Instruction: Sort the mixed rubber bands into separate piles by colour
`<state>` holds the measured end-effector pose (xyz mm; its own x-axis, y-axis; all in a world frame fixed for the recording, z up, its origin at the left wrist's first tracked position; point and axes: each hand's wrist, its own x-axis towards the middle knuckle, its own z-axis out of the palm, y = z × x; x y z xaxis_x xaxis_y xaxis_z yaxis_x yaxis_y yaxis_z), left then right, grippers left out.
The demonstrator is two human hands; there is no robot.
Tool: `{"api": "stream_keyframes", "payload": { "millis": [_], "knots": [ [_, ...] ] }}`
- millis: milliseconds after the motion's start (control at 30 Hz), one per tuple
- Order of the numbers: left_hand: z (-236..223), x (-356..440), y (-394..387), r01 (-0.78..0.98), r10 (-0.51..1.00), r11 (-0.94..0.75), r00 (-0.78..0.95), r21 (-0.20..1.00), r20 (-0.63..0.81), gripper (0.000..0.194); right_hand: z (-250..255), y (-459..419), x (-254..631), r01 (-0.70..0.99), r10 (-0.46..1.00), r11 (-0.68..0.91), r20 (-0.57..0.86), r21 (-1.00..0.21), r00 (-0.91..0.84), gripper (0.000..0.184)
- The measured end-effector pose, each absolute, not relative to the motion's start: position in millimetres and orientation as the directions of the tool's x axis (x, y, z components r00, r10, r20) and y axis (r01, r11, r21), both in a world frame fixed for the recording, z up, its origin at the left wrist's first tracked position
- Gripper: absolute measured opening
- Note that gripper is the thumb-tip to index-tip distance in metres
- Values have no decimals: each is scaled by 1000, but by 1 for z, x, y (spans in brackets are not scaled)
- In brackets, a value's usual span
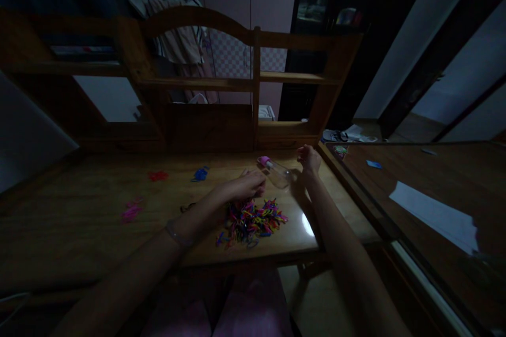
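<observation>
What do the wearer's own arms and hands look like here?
The left arm and right arm show no sleeves; the left hand and right hand wear no gloves. A thin, pale, rounded band circles the lower left arm; none shows on the right. Its material is unclear.

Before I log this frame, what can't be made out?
All head view:
- left hand: grip hidden by its curled fingers
- right hand: grip blurred, too dim
- multicolored pile: far edge partly behind left hand
- dark item: partly behind left forearm
- clear bottle: any contents, too dim
</observation>
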<state>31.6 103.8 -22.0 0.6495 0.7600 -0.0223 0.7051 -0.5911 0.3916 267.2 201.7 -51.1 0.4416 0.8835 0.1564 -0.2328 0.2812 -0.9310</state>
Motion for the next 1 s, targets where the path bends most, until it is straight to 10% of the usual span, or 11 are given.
{"api": "stream_keyframes", "payload": {
  "millis": [267, 700, 1000],
  "knots": [
    [-17, 37, 52, 412, 627, -690, 751, 595, 208, 23, -52, 203, 269, -366, 914, 210, 48, -907, 404, 15],
    [-38, 89, 29, 518, 530, -848, 818, 115, 226, 9, -59, 203, 267, -417, 940, 135, -16, -899, 340, 12],
    [-38, 88, 42, 496, 588, -797, 767, 346, 255, 4, -60, 205, 266, -434, 948, 105, -42, -895, 316, 10]
  ]
}}
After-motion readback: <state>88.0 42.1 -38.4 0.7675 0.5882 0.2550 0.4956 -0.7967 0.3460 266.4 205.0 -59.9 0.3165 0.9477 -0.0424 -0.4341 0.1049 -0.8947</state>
